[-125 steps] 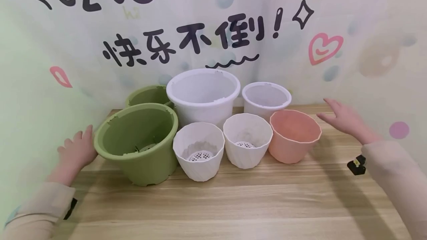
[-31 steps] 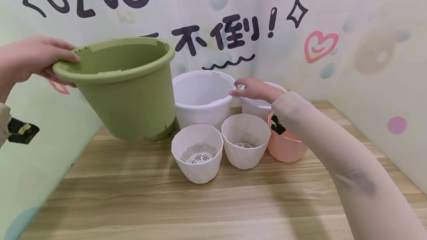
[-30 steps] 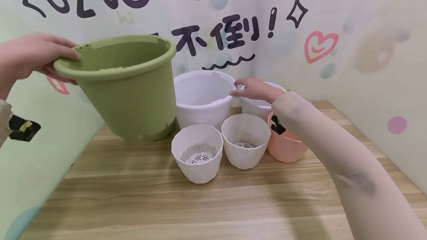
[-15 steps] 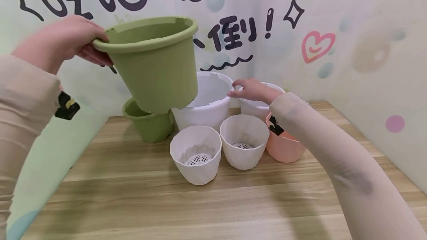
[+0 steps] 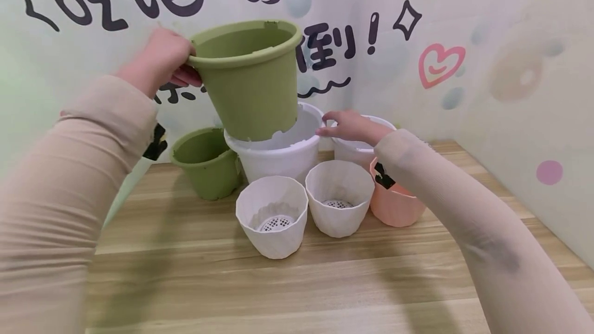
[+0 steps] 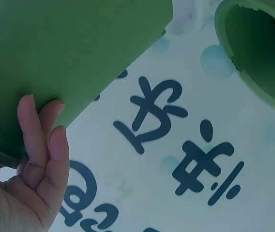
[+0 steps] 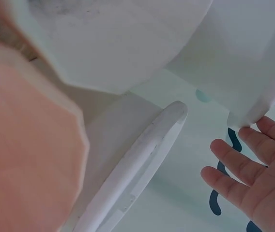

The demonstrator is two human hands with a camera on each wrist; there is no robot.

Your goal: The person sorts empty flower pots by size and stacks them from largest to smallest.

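My left hand grips the rim of a large green flower pot, thumb inside and fingers against its outer wall. The pot hangs in the air, its base in front of and above the opening of a large white flower pot. My right hand holds the right side of the white pot's rim between thumb and fingers. In the right wrist view, fingertips touch the white rim while other fingers stand apart from it. A smaller green flower pot stands left of the large white one.
Two small white pots with perforated bottoms stand in front. A pink pot and a smaller white pot stand at the right, partly hidden by my right forearm. Everything stands on a wooden table against a printed backdrop.
My left hand has lifted the large green pot and carried it up and right, from the left of the table to over the white pot. My right hand has come to the white rim and stays.
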